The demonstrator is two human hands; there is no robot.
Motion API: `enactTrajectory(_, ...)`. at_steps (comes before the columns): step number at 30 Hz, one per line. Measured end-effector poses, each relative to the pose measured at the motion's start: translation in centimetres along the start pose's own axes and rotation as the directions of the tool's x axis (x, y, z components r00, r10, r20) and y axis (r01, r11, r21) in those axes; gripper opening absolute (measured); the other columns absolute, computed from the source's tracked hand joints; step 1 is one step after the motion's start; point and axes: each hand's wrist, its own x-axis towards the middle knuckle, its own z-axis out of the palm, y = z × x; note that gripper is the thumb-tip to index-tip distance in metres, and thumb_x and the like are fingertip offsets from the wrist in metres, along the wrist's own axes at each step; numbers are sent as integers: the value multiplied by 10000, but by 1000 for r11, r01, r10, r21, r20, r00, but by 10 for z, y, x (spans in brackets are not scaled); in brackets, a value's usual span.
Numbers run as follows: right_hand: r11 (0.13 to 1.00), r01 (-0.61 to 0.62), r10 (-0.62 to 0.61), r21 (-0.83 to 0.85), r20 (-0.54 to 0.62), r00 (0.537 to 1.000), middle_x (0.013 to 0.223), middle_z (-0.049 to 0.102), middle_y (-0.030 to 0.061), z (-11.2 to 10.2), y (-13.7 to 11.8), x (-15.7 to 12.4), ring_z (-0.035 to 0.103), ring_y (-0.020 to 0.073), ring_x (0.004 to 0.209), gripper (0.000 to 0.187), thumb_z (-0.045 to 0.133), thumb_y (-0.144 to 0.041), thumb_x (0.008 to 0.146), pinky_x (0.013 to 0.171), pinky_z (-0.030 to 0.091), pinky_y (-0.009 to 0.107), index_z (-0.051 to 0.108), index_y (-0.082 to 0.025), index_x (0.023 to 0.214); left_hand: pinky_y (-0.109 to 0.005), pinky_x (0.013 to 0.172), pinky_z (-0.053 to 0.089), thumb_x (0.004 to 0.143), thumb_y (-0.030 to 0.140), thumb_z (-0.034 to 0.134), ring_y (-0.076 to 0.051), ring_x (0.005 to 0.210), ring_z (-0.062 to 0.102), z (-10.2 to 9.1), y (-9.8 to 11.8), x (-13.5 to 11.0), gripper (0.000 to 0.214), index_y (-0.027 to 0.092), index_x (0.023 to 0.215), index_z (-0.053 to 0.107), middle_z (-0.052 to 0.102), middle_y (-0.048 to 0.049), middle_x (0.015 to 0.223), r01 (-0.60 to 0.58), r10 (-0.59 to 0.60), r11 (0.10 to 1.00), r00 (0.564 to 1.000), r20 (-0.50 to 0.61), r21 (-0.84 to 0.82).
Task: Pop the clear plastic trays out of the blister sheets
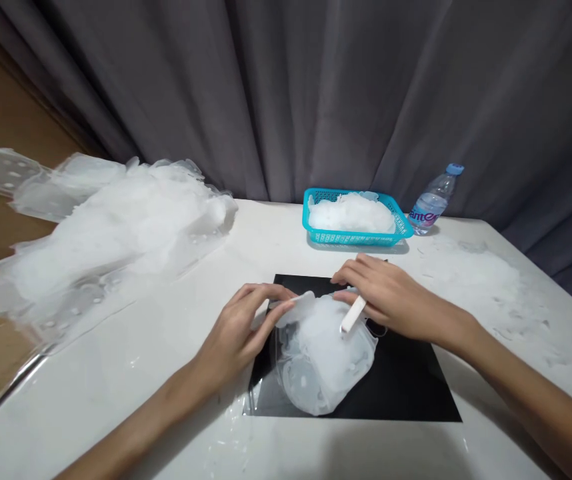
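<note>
A clear, rounded plastic sheet piece (pixel 323 363) lies on a black mat (pixel 406 383) in the middle of the white table (pixel 131 373). My left hand (pixel 243 327) pinches the sheet's upper left edge between fingers and thumb. My right hand (pixel 391 297) rests on the sheet's upper right part, fingers closed around a small white stick-like tool (pixel 353 315) that points down onto the plastic.
A large heap of clear plastic sheets (pixel 101 227) covers the table's left side and hangs over its edge. A turquoise basket (pixel 356 235) filled with white plastic pieces stands behind the mat. A water bottle (pixel 433 203) stands to its right. Plastic scraps (pixel 471 273) litter the right side. Grey curtains hang behind.
</note>
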Motion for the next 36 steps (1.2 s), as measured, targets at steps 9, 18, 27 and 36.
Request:
enactTrajectory(9, 716, -685, 577, -135, 667, 472, 911, 720, 96, -23, 89, -43, 676, 250, 806, 145, 732, -300, 873, 643, 424, 304, 638, -189, 865, -281, 692, 487, 998, 516, 633, -192, 832, 634, -2, -26, 17, 288, 230, 973, 610, 692, -15, 913, 283, -290, 953, 955, -67, -106)
enactTrajectory(18, 737, -676, 549, -11, 593, 589, 887, 725, 68, -11, 116, -37, 661, 200, 811, 89, 594, -209, 955, 671, 421, 255, 628, -184, 877, -346, 773, 560, 859, 583, 758, -195, 777, 710, 17, -37, 134, 464, 228, 964, 479, 680, -19, 887, 60, -116, 931, 984, -138, -360)
enactTrajectory(27, 786, -618, 566, -25, 429, 703, 1092, 660, 145, -19, 114, -37, 638, 249, 979, 159, 563, -271, 1013, 812, 481, 306, 650, -139, 1017, -499, 1111, 409, 887, 516, 703, -332, 1265, 532, 29, -35, 196, 324, 203, 958, 661, 644, -115, 1161, 1, -12, 997, 991, -135, -77)
enactTrajectory(36, 889, -278, 105, 364, 429, 897, 1242, 637, 101, -7, 66, -21, 590, 288, 1184, 685, 879, -504, 773, 987, 495, 386, 609, -197, 1323, -408, 722, 542, 869, 729, 672, -352, 902, 710, 30, 44, 55, 588, 223, 1167, 704, 739, -159, 1036, -83, -77, 921, 919, 386, 382)
